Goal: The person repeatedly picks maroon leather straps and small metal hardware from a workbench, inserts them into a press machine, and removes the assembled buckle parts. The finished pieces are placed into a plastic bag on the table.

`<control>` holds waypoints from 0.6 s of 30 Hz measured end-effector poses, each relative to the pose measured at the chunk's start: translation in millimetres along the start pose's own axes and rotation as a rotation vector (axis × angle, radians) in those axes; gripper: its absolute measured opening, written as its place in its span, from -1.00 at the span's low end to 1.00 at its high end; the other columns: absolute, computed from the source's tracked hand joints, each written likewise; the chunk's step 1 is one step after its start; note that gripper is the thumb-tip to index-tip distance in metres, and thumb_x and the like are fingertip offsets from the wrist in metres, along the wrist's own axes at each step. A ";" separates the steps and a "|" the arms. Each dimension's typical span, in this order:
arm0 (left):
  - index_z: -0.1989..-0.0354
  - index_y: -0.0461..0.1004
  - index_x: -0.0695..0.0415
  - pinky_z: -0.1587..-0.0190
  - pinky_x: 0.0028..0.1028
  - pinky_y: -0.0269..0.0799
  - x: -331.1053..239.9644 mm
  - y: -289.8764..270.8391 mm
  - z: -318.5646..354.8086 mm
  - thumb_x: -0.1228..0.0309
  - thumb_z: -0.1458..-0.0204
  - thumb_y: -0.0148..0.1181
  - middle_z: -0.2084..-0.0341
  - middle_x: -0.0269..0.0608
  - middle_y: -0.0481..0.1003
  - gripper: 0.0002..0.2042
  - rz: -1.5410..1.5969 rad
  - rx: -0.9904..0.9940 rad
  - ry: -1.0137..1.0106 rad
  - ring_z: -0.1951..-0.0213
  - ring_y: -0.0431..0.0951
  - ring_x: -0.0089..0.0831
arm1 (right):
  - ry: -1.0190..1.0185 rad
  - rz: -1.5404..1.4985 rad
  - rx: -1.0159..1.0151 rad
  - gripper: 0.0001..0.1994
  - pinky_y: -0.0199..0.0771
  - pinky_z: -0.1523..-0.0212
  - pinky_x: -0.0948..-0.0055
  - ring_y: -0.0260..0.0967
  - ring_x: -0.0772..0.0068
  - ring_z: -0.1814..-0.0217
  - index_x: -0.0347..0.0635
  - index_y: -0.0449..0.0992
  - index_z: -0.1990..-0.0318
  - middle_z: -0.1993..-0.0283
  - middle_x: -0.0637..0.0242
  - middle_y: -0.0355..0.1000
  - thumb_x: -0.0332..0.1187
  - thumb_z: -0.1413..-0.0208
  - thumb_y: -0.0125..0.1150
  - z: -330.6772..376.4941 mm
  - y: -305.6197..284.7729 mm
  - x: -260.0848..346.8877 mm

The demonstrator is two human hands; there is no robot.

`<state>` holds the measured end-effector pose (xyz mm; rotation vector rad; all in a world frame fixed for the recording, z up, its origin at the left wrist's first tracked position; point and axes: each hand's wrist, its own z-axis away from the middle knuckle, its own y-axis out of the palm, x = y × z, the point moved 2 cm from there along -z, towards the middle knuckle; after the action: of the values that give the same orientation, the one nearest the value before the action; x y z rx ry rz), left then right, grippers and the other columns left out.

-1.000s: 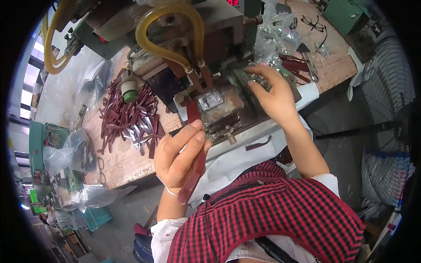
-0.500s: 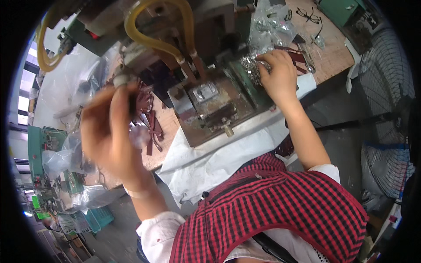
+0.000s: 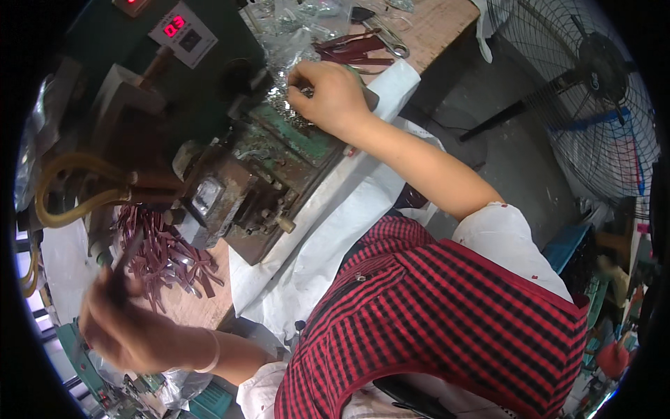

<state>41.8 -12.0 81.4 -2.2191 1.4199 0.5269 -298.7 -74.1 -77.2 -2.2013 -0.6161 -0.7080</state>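
the strips (image 3: 167, 260) lie jumbled just right of the nearer left hand (image 3: 118, 322), blurred, grip unclear; the right hand (image 3: 331, 98), fingers half-curled, meets metal bits (image 3: 280, 105), hold unclear.

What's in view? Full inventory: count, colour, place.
Machine: one, dark green, upper left
Display: one, red-lit, on machine
Hose: one large loop, yellow, left
Metal plate: one, silver, centre-left
Strip pile: many, maroon, left on bench
Strip bunch: several, maroon, top centre
Small metal pieces: many, silver, by right hand
Plastic bags: several, clear, top centre
White sheet: one, along front bench edge
Bench: wood-coloured, top and left
Fan: one, dark, upper right
Basket: one, teal, bottom left
Apron: one, red-black check, lower centre
Left hand: one, blurred, near strip pile; grip unclear
Right hand: one, fingers curled, at metal pieces
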 end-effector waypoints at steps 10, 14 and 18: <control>0.13 0.48 0.42 0.44 -0.58 0.51 28.2 -13.0 35.3 0.40 -0.36 0.11 0.29 0.13 0.59 -0.76 0.117 -0.101 -0.151 0.48 0.52 -0.36 | 0.536 -0.720 0.041 -0.82 0.50 0.11 0.58 0.50 0.63 0.16 -0.30 0.59 0.02 0.20 0.40 0.59 -0.42 -0.32 0.21 33.0 -15.7 -19.6; 0.14 0.49 0.37 0.44 -0.54 0.47 25.8 -16.3 39.3 0.44 -0.36 0.06 0.28 0.11 0.59 -0.81 0.198 -0.190 -0.246 0.48 0.51 -0.37 | 0.469 -0.694 0.163 -0.82 0.49 0.11 0.60 0.52 0.62 0.12 -0.27 0.62 0.05 0.20 0.38 0.61 -0.42 -0.24 0.32 12.4 -13.5 21.5; 0.12 0.47 0.34 0.53 -0.60 0.38 26.7 10.6 38.6 0.48 -0.34 0.06 0.29 0.08 0.63 -0.85 0.183 -0.168 -0.237 0.56 0.51 -0.43 | 0.101 -0.606 0.141 -0.88 0.49 0.01 0.44 0.56 0.46 0.11 -0.25 0.65 0.18 0.21 0.29 0.63 -0.47 -0.15 0.31 4.0 -6.2 94.2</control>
<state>39.8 -14.1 33.4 -2.0765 1.5052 0.9703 -232.2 -47.6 -15.5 -1.8337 -1.2613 -1.0344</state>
